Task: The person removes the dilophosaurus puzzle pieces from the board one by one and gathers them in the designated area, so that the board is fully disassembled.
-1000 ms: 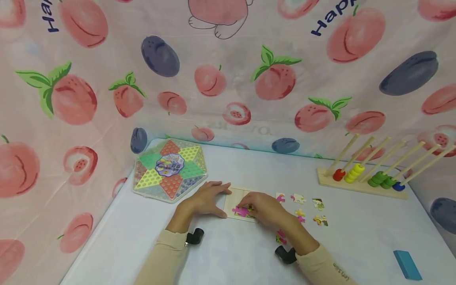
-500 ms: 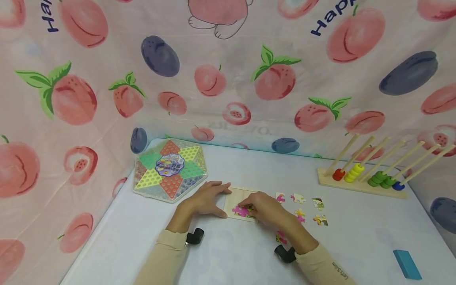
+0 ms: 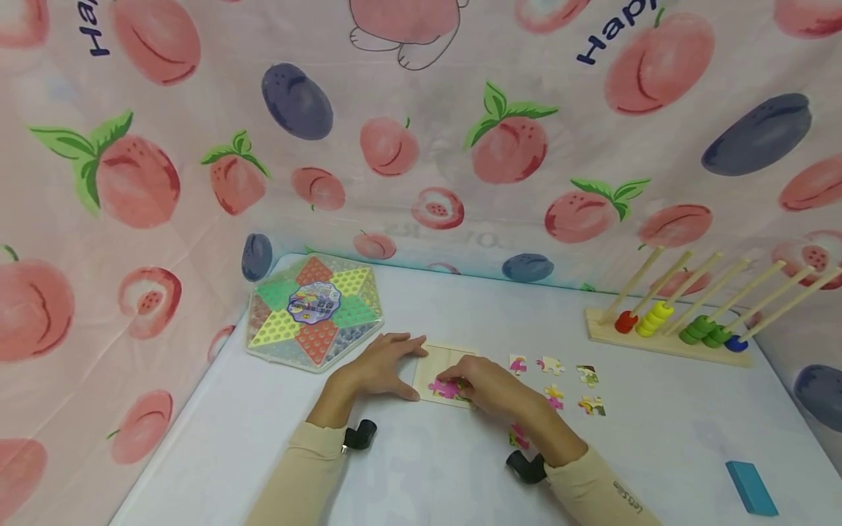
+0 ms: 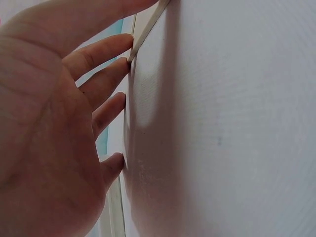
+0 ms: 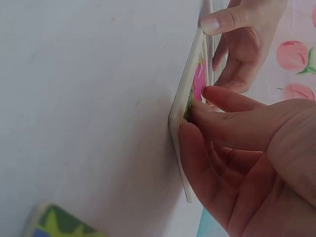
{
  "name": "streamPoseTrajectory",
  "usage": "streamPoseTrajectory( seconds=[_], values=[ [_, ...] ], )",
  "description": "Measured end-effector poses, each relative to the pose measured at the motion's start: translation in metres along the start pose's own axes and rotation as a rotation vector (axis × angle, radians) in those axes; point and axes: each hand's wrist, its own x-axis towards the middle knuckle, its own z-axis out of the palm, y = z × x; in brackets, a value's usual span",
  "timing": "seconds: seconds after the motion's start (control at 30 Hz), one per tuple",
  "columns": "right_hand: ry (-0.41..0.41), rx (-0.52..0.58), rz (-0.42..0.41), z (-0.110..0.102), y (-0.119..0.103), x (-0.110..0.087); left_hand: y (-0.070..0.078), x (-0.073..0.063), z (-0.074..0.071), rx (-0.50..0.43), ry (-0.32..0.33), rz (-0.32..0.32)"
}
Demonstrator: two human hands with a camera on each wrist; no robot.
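A small wooden puzzle board (image 3: 430,361) with a raised rim lies on the table between both hands. Joined pink and green puzzle pieces (image 3: 442,389) sit in its near part. My left hand (image 3: 378,367) is spread along the board's left side, thumb at the near corner and a finger at the far one. Over the near right part of the board, my right hand (image 3: 490,383) has its thumb and curled fingers on a green-edged puzzle piece (image 5: 188,109), mostly covered by the fingertips. In the left wrist view, the left fingers (image 4: 106,74) are fairly straight against the board's edge.
Several loose puzzle pieces (image 3: 552,367) lie right of the board, one partly under the right forearm (image 3: 549,431). A hexagonal Chinese checkers set (image 3: 316,314) is at the back left. Toward the right stand a wooden bead rack (image 3: 667,343) and a blue block (image 3: 753,488).
The right fingers shift only very slightly over the puzzle piece. My left hand and the board keep their places.
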Motion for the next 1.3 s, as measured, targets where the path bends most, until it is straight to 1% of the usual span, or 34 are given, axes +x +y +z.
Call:
streamPoseTrajectory(
  seconds=[0.4, 0.63, 0.9, 1.3],
  values=[
    [-0.015, 0.022, -0.065, -0.0028, 0.0051, -0.0001, 0.0001, -0.0003, 0.0007, -0.004, -0.006, -0.002],
    [-0.017, 0.031, -0.060, -0.0033, 0.0046, -0.0017, -0.0001, -0.0010, 0.0005, 0.004, -0.011, -0.004],
    [0.022, 0.050, -0.052, -0.0035, 0.0060, -0.0004, 0.0025, -0.0009, -0.0029, -0.005, -0.009, 0.001],
    [-0.046, 0.093, -0.048, -0.0044, 0.0098, 0.0050, 0.0030, -0.0008, -0.0040, -0.007, -0.020, -0.003]
  ],
)
